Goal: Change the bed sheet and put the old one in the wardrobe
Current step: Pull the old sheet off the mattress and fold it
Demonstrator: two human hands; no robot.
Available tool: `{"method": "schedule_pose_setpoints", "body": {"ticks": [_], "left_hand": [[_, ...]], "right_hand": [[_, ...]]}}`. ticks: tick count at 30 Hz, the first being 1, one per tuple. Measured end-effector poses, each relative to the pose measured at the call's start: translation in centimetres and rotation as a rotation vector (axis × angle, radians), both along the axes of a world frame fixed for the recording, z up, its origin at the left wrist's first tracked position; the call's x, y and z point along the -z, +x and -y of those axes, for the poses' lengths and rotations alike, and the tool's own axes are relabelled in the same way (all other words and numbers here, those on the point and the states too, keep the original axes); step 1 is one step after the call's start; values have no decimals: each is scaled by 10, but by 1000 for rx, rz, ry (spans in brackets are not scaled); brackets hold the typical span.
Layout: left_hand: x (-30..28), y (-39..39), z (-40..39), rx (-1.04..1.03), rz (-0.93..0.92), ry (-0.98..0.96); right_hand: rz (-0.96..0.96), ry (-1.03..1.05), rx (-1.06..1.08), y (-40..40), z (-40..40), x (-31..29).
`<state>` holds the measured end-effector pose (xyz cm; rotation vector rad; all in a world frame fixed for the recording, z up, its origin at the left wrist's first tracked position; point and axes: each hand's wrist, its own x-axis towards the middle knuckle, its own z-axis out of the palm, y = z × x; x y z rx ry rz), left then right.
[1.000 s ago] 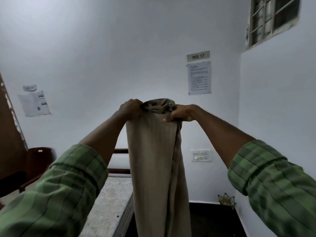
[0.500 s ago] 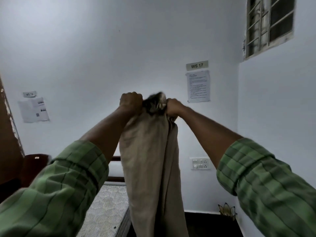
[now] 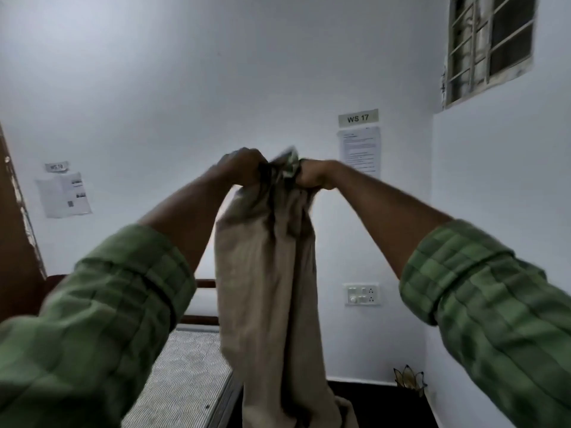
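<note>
A beige bed sheet (image 3: pixel 272 288) hangs bunched in a long column in front of me, reaching below the frame's bottom edge. My left hand (image 3: pixel 242 165) grips its gathered top on the left. My right hand (image 3: pixel 312 174) grips the same bunched top on the right, close to the left hand. Both arms are raised at about head height. Below left lies the bare striped mattress (image 3: pixel 182 381) of the bed, with its dark wooden headboard (image 3: pixel 204 284) against the wall.
White walls stand ahead and to the right, with a "WS 17" sign (image 3: pixel 357 118), papers (image 3: pixel 63 194) and a switch panel (image 3: pixel 361 294). A barred window (image 3: pixel 489 44) is high on the right. A brown wooden panel (image 3: pixel 15 236) is at the left edge. Dark floor (image 3: pixel 380 406) lies beside the bed.
My hands have drawn closer together, bunching the sheet's top tighter. The view has tilted slightly downward, so the wall sign and papers sit lower in frame.
</note>
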<state>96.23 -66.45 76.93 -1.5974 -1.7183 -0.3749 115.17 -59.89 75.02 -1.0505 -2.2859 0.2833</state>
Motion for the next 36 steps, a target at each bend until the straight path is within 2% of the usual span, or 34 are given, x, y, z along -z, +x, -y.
{"method": "schedule_pose_setpoints", "body": {"ticks": [1,2,4,5,8,11,13,15,21,26,30,34,36], "left_hand": [[-5,2,4,2,12,-16],[-7,-1,5,-33,-3,50],[-4,-6,5,-105,1,226],[-2,-2,7,-101,30,258],[-3,8,9,-59,8,135],[7,4,12,-75,55,239],[8,3,10,-63,75,292],[5,-4,12,-87,53,252],[20,-37,38,-133,39,233],[26,-77,82,-314,-4,170],[23,-93,128,-463,-124,106],[24,-102,172,-592,-17,134],[30,-101,196,-606,7,2]], "right_hand": [[67,-41,-20,1,2,1],[59,23,45,2,1,2],[-158,281,225,5,0,6],[-194,342,269,6,-3,10],[-52,231,203,7,-5,15],[-249,278,249,10,-7,19],[-189,217,202,9,-12,16],[-91,178,164,5,-11,13],[-79,165,80,-30,-4,21],[-54,159,-82,-83,14,34],[-70,141,-211,-118,35,36],[-137,139,-361,-143,68,33],[-124,146,-438,-153,84,34]]}}
